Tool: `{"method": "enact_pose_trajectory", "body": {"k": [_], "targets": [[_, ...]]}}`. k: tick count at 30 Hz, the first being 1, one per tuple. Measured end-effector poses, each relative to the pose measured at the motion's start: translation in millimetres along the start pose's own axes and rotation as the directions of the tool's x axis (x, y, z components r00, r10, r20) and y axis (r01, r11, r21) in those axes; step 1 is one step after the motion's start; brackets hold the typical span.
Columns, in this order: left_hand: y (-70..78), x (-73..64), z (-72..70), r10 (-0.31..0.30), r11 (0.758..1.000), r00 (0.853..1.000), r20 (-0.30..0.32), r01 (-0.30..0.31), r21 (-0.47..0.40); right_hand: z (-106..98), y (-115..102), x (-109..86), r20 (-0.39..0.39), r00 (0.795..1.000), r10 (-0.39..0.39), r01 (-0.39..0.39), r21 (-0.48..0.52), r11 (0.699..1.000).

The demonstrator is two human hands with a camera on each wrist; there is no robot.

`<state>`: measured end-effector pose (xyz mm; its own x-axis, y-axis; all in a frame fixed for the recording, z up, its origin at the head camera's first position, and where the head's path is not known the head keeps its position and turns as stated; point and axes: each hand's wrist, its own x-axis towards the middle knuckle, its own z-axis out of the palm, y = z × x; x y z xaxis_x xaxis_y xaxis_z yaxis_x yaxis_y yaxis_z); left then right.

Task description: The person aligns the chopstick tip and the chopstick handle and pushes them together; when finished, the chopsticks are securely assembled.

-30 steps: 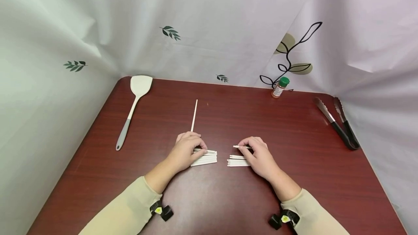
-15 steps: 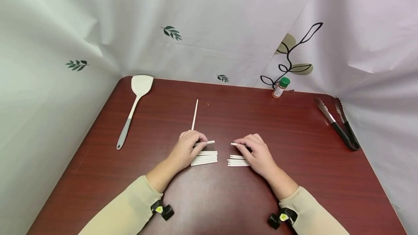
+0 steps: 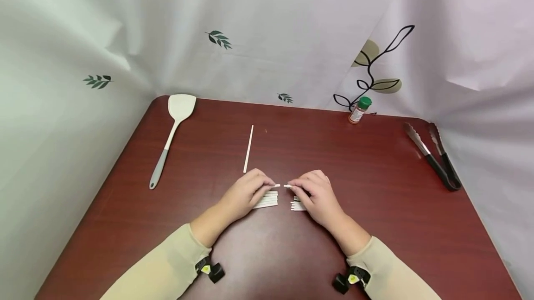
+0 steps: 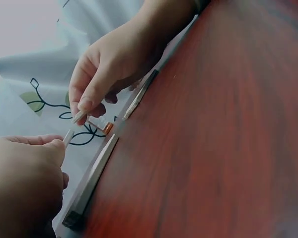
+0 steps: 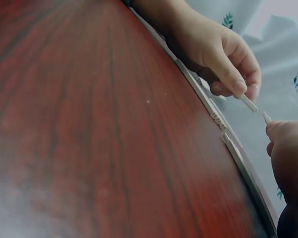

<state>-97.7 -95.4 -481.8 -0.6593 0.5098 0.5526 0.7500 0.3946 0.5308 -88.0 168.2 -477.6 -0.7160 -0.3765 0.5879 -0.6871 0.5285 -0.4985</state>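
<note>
My left hand pinches a thin white stick between thumb and fingertips. Opposite it, my right hand pinches another white stick, whose end narrows to a small tip. In the right wrist view the blunt end of the left stick faces the narrowed tip of the right stick, a small gap between them. Both are raised above the table. Under the left hand lies a row of white sticks; under the right hand, a row of sticks with narrowed tips. The hands partly hide both rows.
A single longer white stick lies beyond the left hand. A white spatula with grey handle rests at the left. Farther off stand a green-capped spice bottle and, at the right, black-handled tongs. White curtains surround the reddish-brown table.
Both hands have lifted their sticks away from the rows and drawn together, so the stick ends now nearly meet. The lone stick has not moved; more of it shows.
</note>
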Motion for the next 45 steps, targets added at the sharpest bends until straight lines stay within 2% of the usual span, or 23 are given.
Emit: {"method": "enact_pose_trajectory", "body": {"k": [3,9,17,22,28,45], "targets": [[2.9,0.2,1.1,0.018,1.000,1.000,0.012,-0.018,-0.018,-1.8,-2.0,-3.2,0.011,1.000,0.006,-0.006,-0.004,1.000],[5.6,0.1,2.9,0.009,0.999,1.000,0.028,-0.008,-0.037,-2.1,-2.2,-5.2,0.007,1.000,0.003,-0.003,0.004,1.000],[5.7,-0.2,2.8,0.013,0.999,1.000,0.020,-0.012,-0.051,0.6,-0.7,-3.1,0.016,0.999,-0.042,0.040,0.092,0.995],[6.0,0.7,1.8,0.022,0.998,0.999,0.028,-0.020,-0.058,0.5,-0.7,-2.6,0.022,0.999,-0.047,0.045,0.090,0.995],[6.9,0.1,1.8,0.022,0.999,0.999,0.041,-0.020,-0.046,1.7,-1.3,-4.1,0.015,0.998,-0.060,0.059,0.083,0.995],[9.8,-1.6,5.7,0.006,1.000,1.000,0.025,-0.006,0.001,2.7,-7.5,-5.3,0.010,0.997,-0.075,0.074,0.071,0.995]]}}
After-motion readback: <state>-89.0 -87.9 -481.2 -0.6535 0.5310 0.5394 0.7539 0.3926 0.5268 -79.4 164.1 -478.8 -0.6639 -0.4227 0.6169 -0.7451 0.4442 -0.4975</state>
